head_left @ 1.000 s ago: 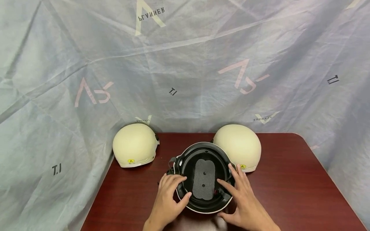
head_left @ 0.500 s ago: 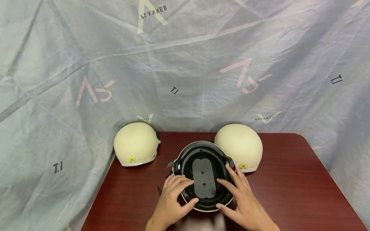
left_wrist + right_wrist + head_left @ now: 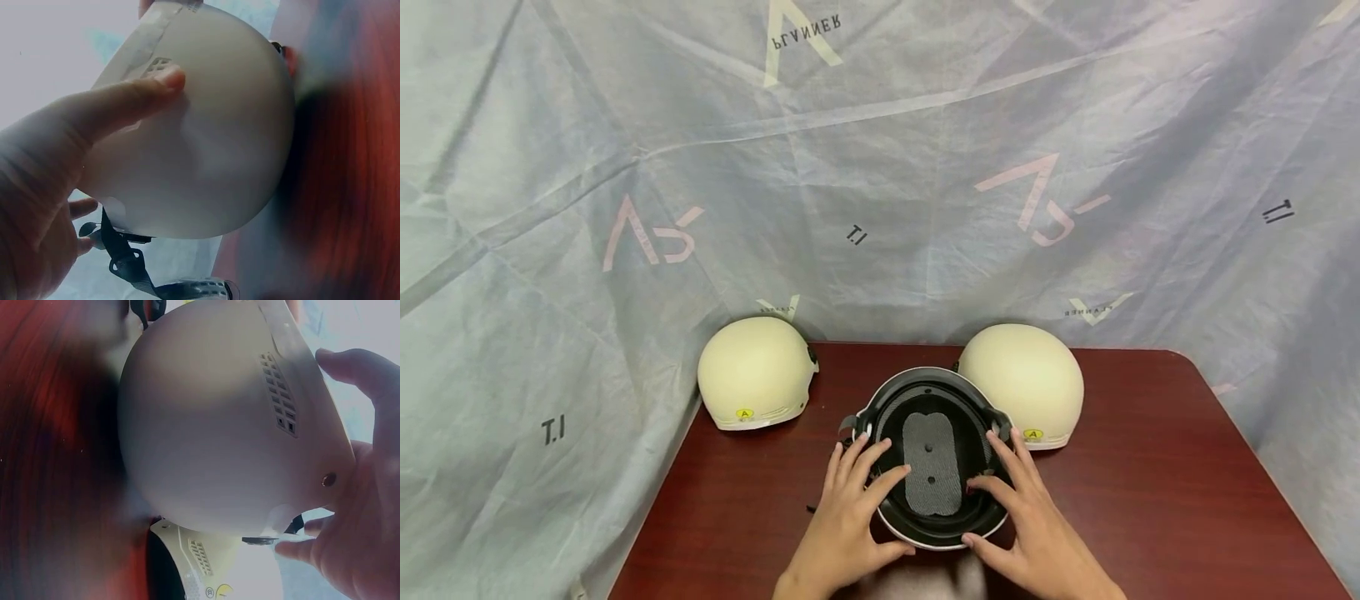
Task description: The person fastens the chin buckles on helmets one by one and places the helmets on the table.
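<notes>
2 hands (image 3: 844, 518) (image 3: 1036, 521) hide pts of upturned helmet (image 3: 931, 462)

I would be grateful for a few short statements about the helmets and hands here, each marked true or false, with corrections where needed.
1. The left hand and the right hand both touch the upturned helmet. True.
2. The upturned helmet's inside is bright red all over. False: it is mostly black, with a grey pad in the middle.
3. The left back helmet and the right back helmet both sit dome upward. True.
4. Those two back helmets stand on a white shelf. False: they stand on a dark red tabletop.
5. The left wrist view shows a black strap on the upturned helmet. True.
</notes>
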Motion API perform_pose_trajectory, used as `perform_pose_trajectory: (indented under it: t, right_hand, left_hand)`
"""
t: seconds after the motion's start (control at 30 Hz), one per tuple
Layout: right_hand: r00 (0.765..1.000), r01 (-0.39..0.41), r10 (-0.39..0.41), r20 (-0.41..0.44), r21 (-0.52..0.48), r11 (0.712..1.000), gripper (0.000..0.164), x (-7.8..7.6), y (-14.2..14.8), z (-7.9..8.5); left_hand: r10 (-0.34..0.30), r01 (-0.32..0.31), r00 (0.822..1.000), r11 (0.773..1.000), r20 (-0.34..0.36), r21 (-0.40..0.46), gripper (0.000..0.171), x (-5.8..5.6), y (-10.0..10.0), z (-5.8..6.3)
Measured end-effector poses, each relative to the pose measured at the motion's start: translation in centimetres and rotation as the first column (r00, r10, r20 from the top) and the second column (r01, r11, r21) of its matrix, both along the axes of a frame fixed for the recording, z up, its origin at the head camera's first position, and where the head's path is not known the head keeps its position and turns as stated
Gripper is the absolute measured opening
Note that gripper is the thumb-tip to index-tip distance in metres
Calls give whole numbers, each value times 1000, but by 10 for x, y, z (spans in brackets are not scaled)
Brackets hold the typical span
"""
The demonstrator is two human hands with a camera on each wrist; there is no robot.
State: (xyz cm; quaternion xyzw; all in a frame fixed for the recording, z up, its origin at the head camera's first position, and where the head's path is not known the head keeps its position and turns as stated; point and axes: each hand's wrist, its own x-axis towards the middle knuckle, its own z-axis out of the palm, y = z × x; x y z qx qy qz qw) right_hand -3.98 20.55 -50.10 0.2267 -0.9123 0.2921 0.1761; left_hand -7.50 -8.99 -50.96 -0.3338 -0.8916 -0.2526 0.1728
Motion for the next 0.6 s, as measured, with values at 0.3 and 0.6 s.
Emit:
perform_pose_trajectory:
  t: [0.3, 0.6]
  right_hand:
    - [999, -35, 35, 10, -33, 999, 36, 1, 5, 0]
    - [998, -60, 60, -9, -23, 998, 29, -6, 10, 15]
  left_hand:
    - [-48, 42, 995, 997, 86, 71, 58, 6, 2, 2]
    - [-116, 103, 988, 987, 99, 123, 54, 11, 4, 6]
